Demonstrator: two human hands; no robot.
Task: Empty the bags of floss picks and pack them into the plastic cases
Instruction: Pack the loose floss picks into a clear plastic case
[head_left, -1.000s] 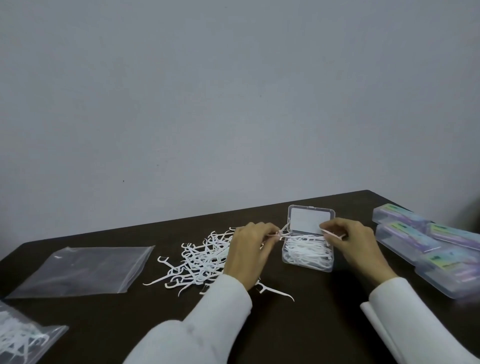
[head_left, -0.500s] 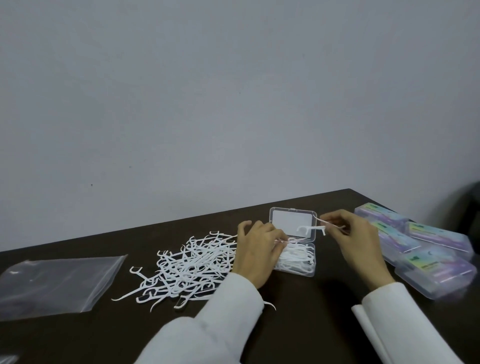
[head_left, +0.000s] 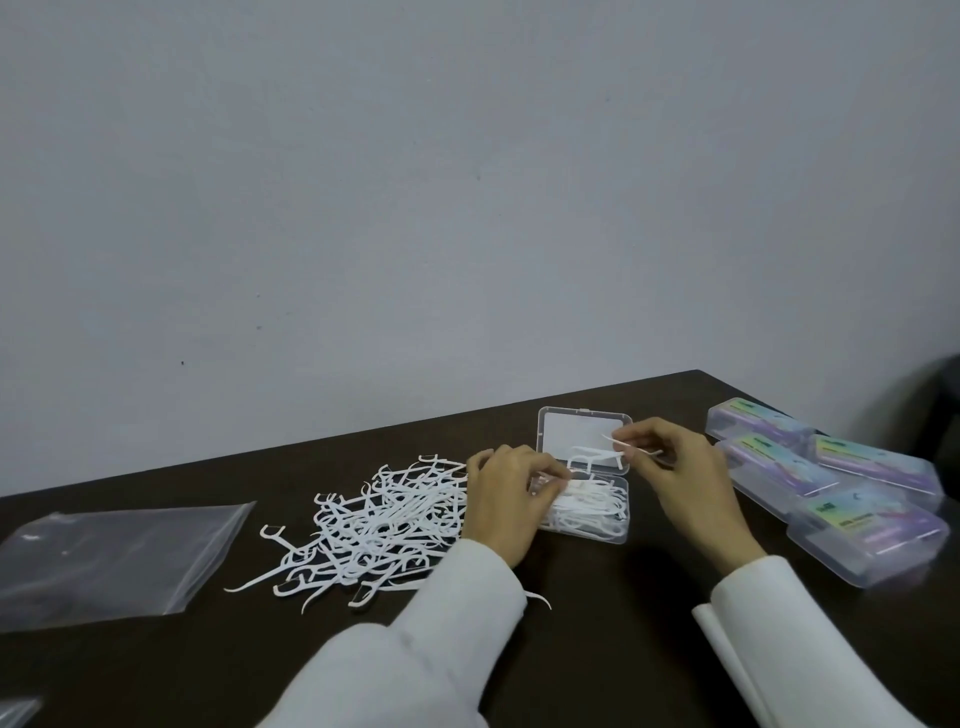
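A loose pile of white floss picks (head_left: 374, 519) lies on the dark table (head_left: 597, 623). Just right of it stands a clear plastic case (head_left: 597, 519), lid up, partly filled with picks. My left hand (head_left: 504, 499) is at the case's left edge, its fingertips pinching picks over the case. Above the case's right side my right hand (head_left: 680, 478) pinches a single floss pick (head_left: 621, 446) in front of the raised lid. An emptied clear zip bag (head_left: 114, 556) lies flat at the left.
Several shut plastic cases with coloured labels (head_left: 831, 488) are stacked at the right edge of the table. The corner of another bag (head_left: 15, 714) shows at the bottom left. A grey wall rises behind the table's far edge.
The camera has swung left and down a little. My right hand has lifted a single pick up from the case to the lid. My left hand stays at the case's left edge.
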